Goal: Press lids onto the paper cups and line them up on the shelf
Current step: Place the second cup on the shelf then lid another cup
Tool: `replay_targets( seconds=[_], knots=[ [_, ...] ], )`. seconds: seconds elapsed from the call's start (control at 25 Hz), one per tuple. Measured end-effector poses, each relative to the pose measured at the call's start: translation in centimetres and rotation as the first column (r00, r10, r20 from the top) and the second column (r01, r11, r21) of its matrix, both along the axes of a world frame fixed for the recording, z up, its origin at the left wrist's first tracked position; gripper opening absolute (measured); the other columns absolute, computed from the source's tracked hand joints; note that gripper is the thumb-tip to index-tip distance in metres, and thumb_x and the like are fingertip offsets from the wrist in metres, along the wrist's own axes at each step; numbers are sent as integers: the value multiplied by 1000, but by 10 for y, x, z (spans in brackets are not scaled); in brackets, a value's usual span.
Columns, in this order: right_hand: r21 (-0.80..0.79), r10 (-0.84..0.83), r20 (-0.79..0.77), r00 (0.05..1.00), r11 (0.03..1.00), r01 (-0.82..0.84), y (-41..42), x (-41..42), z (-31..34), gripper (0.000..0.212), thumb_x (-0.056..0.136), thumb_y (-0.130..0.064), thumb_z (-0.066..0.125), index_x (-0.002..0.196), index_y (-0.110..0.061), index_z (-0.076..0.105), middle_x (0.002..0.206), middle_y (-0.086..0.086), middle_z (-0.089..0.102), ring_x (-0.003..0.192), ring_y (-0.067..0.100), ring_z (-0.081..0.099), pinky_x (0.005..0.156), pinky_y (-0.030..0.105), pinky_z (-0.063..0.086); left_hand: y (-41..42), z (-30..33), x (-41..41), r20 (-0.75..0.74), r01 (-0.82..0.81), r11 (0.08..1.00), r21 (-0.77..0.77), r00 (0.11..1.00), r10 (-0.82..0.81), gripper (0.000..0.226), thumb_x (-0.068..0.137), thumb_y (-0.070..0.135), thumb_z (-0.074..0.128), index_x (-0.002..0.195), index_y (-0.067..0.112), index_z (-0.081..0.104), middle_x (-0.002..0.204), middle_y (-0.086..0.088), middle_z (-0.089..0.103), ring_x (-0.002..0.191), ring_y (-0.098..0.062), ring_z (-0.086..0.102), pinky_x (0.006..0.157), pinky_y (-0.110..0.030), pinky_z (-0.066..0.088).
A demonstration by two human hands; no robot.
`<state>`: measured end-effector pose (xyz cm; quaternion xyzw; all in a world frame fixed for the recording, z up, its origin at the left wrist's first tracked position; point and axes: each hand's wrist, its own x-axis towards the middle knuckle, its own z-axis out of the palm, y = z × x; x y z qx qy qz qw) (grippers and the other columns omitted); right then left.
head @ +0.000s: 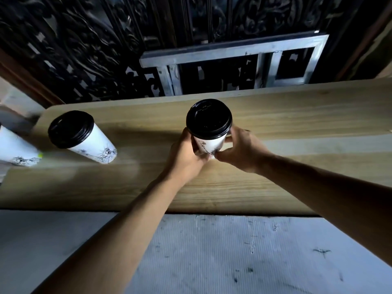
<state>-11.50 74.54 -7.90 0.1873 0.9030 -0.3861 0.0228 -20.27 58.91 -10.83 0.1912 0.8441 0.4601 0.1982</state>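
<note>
On the pale wooden shelf board (275, 115), with your left hand (186, 153) and right hand (239, 151) both grasping the black-lidded white paper cup (209, 128), set it down upright level with the lidded neighbour cup (78, 134) before letting go.

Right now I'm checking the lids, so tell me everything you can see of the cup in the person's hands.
The held cup is white paper with a black line drawing on its side. A black plastic lid with a raised rim looks seated all round. It stands upright over the wooden shelf. The left hand and the right hand wrap its lower part, hiding its base.
</note>
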Motion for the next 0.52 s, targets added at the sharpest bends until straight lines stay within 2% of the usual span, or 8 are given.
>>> replay_targets(
  seconds=[0.12,0.2,0.24,0.28,0.32,0.4,0.44,0.52],
  knots=[
    [-39,-9,50,999,999,11,-2,1,-1,76,77,-19,77,145,-15,42,137,5,65,114,23,68,89,31,51,-1,-3,6,-50,45,999,-10,998,-46,76,69,16,87,136,14,51,116,0,73,106,-15,73,95,-41,61],
    [-61,-23,75,997,998,28,-6,5,2,98,72,-21,78,155,-15,27,147,7,57,121,25,65,94,32,53,-4,-6,10,-59,26,999,-28,998,-28,86,70,14,90,143,10,45,121,2,67,108,-11,68,92,-21,57],
    [-66,-32,85,996,997,38,-8,9,4,108,68,-26,77,159,-16,19,153,9,51,126,26,61,99,35,53,-8,-4,14,-63,14,999,-34,998,-16,92,70,14,91,147,8,40,125,0,63,112,-12,64,93,-16,53],
    [-69,-37,94,995,997,44,-9,14,5,115,67,-29,78,161,-17,12,156,11,47,130,27,58,103,37,52,-14,-2,18,-66,5,1000,-31,998,-7,102,68,21,92,151,9,34,131,-4,58,119,-16,60,101,-19,51],
    [-60,-38,114,993,997,45,-10,21,8,118,70,-28,79,162,-16,6,158,13,44,133,29,55,106,35,49,-21,0,22,-61,-4,999,-35,998,2,111,64,30,91,154,11,29,138,-8,54,127,-20,57,109,-31,50],
    [-20,-37,170,985,999,41,-12,43,17,113,82,-24,79,163,-12,1,161,13,37,139,31,46,106,29,39,-37,8,38,-61,-34,997,-67,998,29,113,66,33,92,156,11,27,145,-15,47,135,-26,51,115,-48,46],
    [2,-38,190,981,999,39,-13,55,22,109,86,-25,77,163,-12,1,163,13,33,143,32,40,108,31,36,-46,13,50,-64,-57,996,-74,997,52,108,70,31,93,154,9,30,144,-17,46,133,-26,51,114,-50,46],
    [28,-32,213,977,999,26,-20,79,36,102,89,-28,74,163,-11,5,165,15,27,147,32,33,112,35,33,-65,31,78,-66,-87,995,-56,994,83,100,71,42,90,148,9,36,139,-16,47,128,-24,51,112,-48,48]
  ],
)
